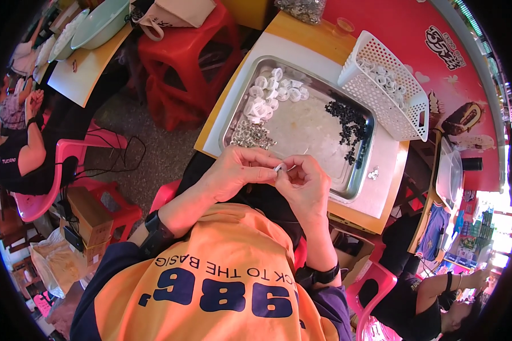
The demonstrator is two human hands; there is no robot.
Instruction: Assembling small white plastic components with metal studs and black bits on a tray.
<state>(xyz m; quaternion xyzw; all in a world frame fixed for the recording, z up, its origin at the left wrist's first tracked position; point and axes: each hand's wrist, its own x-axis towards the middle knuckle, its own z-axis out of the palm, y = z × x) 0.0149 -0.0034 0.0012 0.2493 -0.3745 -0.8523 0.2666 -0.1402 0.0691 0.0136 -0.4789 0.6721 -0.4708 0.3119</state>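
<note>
Over the metal tray (301, 128), the left hand (236, 170) and right hand (307, 182) are meeting fingertip to fingertip, jointly pinching a small white ring (278, 167) between them.

The tray (363, 170) is shiny silver metal, holding a heap of white rings (267, 96), a pile of black bits (347, 128) and a cluster of silvery pieces (250, 135). The basket (370, 94) is white with a grid of holes. The tabletop (381, 193) is white with a tan wooden edge. The stool (188, 51) is red, the chair (57, 153) pink. The shirt (210, 273) is orange with dark blue lettering.
</note>
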